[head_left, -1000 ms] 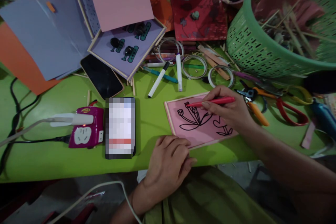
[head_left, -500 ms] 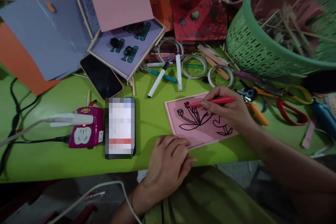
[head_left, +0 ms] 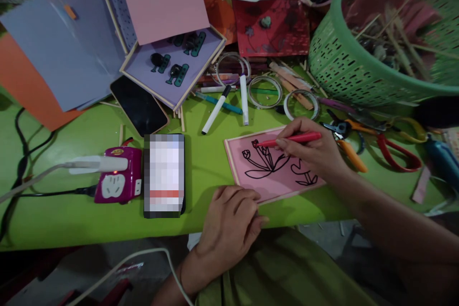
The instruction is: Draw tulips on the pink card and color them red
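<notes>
A pink card with pale wooden strips along its edges lies on the green table, bearing black-outlined flowers. My right hand is closed around a red marker, its tip touching the top of one flower, where some red shows. Part of the drawing is hidden beneath that hand. At the card's lower left edge rests my left hand, fingers curled together over the table's front edge; whether anything is under them I cannot make out.
Capped white markers and tape rolls lie behind the card. Pliers and red-handled scissors are on the right, below a green basket. A lit phone and a magenta power socket stand left.
The marker tip shifts very slightly at the flower's top. Both hands otherwise keep their places, and the view tilts by a hair.
</notes>
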The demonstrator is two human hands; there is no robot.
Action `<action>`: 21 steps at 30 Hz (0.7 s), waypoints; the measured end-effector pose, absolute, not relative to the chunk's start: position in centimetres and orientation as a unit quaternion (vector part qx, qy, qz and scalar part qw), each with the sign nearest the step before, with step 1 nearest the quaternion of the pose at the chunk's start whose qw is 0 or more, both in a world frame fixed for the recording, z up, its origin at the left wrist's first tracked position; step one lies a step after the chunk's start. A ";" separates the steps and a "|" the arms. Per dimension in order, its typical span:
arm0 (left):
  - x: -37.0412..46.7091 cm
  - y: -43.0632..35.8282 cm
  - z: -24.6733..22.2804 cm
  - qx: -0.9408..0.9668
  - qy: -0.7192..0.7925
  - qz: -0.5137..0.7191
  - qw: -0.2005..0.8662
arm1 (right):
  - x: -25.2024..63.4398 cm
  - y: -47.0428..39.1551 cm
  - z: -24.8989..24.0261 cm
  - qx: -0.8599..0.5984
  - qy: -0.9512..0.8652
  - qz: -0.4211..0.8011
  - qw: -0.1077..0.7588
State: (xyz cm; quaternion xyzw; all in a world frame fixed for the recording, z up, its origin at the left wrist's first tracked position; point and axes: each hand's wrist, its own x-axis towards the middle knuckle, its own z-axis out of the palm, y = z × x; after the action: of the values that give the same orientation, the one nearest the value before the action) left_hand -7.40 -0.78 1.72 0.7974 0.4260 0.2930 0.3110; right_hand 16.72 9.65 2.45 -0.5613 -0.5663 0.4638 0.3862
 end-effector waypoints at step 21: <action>-7.5 -0.7 1.7 0.801 0.423 0.296 0.304 | 16.6 9.8 2.6 -0.563 -0.566 0.463 0.386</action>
State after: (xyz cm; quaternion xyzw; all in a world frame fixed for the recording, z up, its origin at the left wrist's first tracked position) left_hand -7.45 -0.67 1.74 0.8006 0.4230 0.2956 0.3044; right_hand 16.61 9.77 2.58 -0.5629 -0.5661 0.4626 0.3857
